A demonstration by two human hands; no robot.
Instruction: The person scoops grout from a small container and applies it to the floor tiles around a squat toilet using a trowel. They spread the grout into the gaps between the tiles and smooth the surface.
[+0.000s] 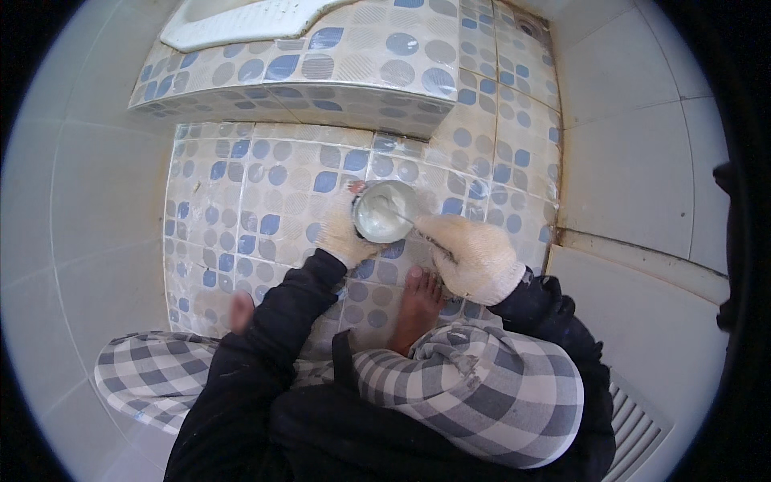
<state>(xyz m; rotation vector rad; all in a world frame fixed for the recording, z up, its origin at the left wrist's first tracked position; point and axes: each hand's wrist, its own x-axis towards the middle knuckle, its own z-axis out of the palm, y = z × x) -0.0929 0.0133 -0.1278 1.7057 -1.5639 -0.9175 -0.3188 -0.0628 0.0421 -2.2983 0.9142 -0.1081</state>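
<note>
In the middle of the view is a small round container [387, 183] with creamy white paste [382, 214] inside. My left hand [341, 237], in a cream knit glove, is closed round its left side, and bare fingertips show past the glove. From the right, my right hand [475, 255], gloved the same way, grips a thin stirring tool [408, 218]. The tool's tip dips into the paste, and its exact kind is hidden by my fingers. The container is held above the tiled floor [265, 173], in front of my bare right foot [418, 305].
A raised tiled step [281, 100] runs across the far side, carrying a white squat toilet [241, 30]. Pale tiled walls stand to the left [104, 201] and right [630, 161]. A floor drain [527, 29] lies at the far right corner. A slatted vent panel [634, 422] is at lower right.
</note>
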